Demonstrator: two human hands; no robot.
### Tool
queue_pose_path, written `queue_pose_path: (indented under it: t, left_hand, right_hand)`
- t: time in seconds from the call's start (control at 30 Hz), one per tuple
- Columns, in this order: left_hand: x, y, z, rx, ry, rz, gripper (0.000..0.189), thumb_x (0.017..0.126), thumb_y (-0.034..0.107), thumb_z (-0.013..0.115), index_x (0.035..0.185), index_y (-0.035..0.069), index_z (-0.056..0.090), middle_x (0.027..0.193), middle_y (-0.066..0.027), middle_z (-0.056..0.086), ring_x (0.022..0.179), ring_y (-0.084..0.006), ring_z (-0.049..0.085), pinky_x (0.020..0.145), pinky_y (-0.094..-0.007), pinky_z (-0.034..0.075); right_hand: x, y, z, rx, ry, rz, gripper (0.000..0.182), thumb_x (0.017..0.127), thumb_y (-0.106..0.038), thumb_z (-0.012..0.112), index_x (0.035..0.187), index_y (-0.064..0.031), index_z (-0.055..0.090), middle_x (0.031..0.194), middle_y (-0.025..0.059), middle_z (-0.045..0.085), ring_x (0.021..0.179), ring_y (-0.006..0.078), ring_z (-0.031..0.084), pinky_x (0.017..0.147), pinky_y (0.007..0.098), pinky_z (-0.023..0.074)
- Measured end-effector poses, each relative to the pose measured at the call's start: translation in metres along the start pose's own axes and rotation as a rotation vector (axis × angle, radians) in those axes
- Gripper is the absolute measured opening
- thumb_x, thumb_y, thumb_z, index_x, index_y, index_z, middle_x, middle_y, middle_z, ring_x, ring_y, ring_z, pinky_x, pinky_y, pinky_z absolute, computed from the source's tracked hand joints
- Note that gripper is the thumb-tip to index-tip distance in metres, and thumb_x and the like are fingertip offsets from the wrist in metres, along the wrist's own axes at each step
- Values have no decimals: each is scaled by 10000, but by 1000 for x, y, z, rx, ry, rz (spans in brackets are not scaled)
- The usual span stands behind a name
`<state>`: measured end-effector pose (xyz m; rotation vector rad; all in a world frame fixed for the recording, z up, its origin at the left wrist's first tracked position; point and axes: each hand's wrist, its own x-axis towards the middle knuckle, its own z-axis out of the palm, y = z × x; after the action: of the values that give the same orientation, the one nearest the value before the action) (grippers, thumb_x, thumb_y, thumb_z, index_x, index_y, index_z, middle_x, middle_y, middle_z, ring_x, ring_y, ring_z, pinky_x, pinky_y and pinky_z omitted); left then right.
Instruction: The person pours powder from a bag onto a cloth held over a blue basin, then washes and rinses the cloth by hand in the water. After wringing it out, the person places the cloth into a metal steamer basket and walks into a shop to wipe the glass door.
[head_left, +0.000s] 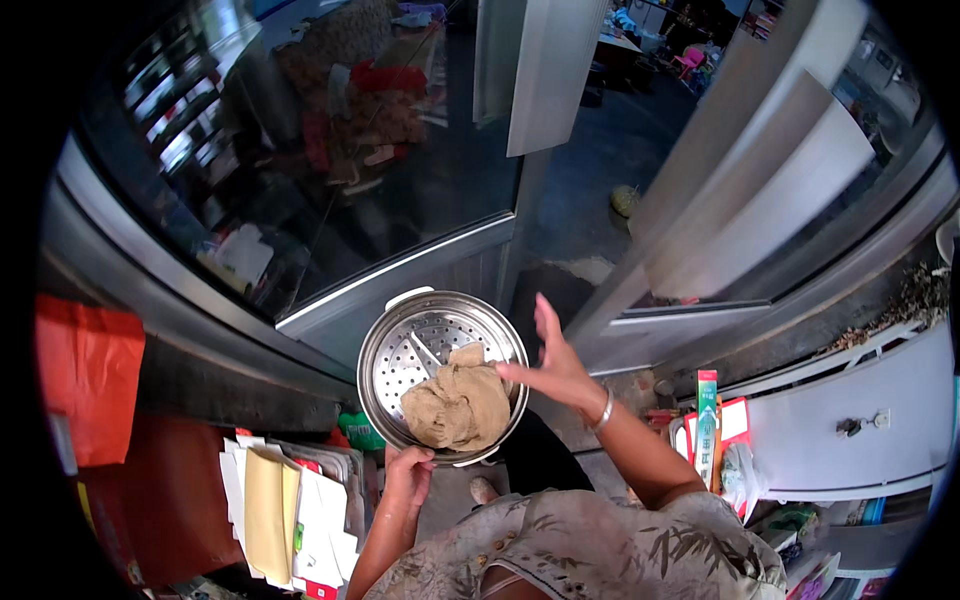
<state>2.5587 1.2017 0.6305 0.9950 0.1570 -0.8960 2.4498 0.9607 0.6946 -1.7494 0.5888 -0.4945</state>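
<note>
A round stainless steel steamer tray (390, 375) with a perforated bottom and pale side handles is held in front of my body. My left hand (409, 476) grips its near rim, thumb on top and the fingers mostly hidden below. A lump of brown dough (461, 405) lies in the near right part of the tray. On the right, my right hand (555, 367) is spread, its thumb at the tray's right rim beside the dough and its other fingers raised. A bracelet circles the right wrist.
Glazed door panels (405, 262) flank an open doorway ahead, with a dark floor (592, 165) beyond. Papers and envelopes (274, 517) are stacked at the lower left, near a red bag (90, 379). At the right are a white refrigerator (840, 420) and a long green box (706, 427).
</note>
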Motion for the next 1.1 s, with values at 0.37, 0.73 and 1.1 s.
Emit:
queue_pose_path:
  t: [0.37, 0.73, 1.1]
  left_hand:
    - [104, 92, 105, 139, -132, -73, 472, 587, -24, 481, 1059, -10, 472, 741, -79, 560, 578, -189, 555, 503, -284, 489]
    - [210, 136, 227, 525, -216, -65, 766, 747, 241, 687, 1333, 66, 226, 1226, -130, 415, 1086, -203, 443, 812, -326, 450]
    - [415, 165, 298, 1891, -517, 555, 711, 614, 173, 713, 1230, 32, 388, 1226, -187, 443, 1184, -334, 390, 961, -359, 357]
  right_hand:
    - [83, 0, 7, 938, -181, 577, 414, 859, -145, 529, 1241, -39, 408, 1176, 99, 517, 1062, 222, 526, 853, 412, 469]
    - [137, 8, -23, 1040, 550, 522, 357, 818, -109, 572, 1156, -122, 456, 1098, 65, 559, 955, 205, 585, 718, 383, 509]
    - [133, 17, -40, 958, 1224, 461, 498, 767, -101, 627, 1192, -52, 371, 891, 151, 584, 662, 263, 625, 455, 349, 541]
